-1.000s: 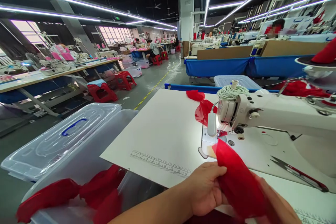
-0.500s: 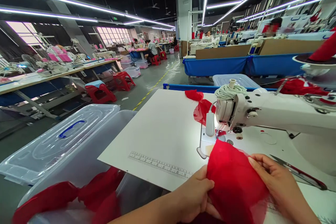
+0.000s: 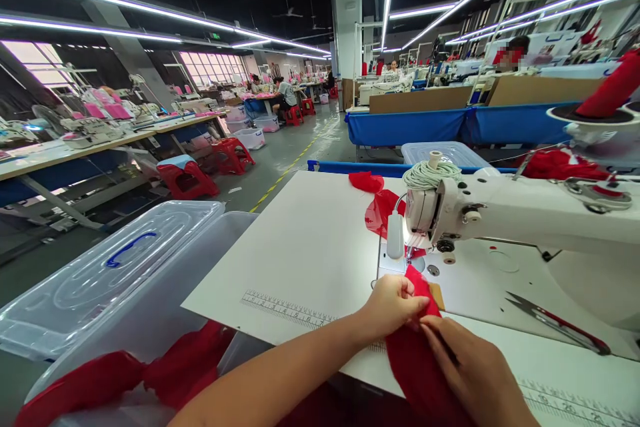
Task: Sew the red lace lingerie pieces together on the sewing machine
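A piece of sheer red fabric (image 3: 415,360) runs from close to the needle of a white sewing machine (image 3: 500,210) down over the table's front edge. My left hand (image 3: 395,307) pinches it just in front of the needle area, thumb against fingers. Right beside it, my right hand (image 3: 465,353) is closed on the same fabric a little lower down. The two hands almost touch. Folds and fingers hide the exact grip points. More red fabric (image 3: 384,210) lies behind the needle, on the far side of the machine bed.
Scissors (image 3: 560,323) lie on the table right of my hands. A ruler scale (image 3: 290,310) is printed along the white tabletop (image 3: 280,240). At the left stands a clear plastic bin (image 3: 200,267) holding red fabric, beside its blue-handled lid (image 3: 115,280). A red thread cone (image 3: 607,90) stands at right.
My hands have come together and the left has moved up toward the needle. The fabric, spread between them before, is now gathered into a narrow strip. The scissors show more fully.
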`<state>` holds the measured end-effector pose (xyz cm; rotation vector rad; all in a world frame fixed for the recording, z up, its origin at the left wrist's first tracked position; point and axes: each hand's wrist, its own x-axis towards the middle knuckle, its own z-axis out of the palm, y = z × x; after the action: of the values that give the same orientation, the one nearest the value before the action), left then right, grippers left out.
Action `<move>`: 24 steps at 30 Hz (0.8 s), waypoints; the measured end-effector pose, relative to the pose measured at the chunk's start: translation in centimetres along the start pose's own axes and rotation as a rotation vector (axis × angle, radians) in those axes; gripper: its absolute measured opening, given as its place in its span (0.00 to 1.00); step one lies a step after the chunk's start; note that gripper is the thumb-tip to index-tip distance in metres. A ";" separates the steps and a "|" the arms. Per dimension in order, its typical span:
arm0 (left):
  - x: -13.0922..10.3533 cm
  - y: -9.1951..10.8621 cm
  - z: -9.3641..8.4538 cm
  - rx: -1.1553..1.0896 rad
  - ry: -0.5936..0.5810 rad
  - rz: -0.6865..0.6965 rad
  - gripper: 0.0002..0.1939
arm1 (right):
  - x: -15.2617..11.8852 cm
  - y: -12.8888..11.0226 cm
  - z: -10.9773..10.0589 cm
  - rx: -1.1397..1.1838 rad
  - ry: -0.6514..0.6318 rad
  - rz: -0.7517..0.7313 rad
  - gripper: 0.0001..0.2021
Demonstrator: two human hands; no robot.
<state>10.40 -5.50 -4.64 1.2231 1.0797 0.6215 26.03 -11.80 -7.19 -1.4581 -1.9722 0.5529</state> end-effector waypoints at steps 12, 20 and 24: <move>-0.2 -1.4 -0.1 0.032 0.060 0.087 0.08 | 6.6 1.0 -1.8 0.247 -0.054 0.447 0.17; -1.1 -1.0 -0.4 0.276 0.123 0.317 0.15 | 7.5 2.3 -2.6 0.348 -0.018 0.381 0.10; -0.7 -1.3 -0.4 0.356 0.120 0.334 0.15 | 7.2 2.2 -1.4 0.460 0.045 0.404 0.14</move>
<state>9.55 -6.32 -5.64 1.7153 1.1264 0.7861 27.06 -4.29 -5.92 -1.5451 -1.3883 1.0599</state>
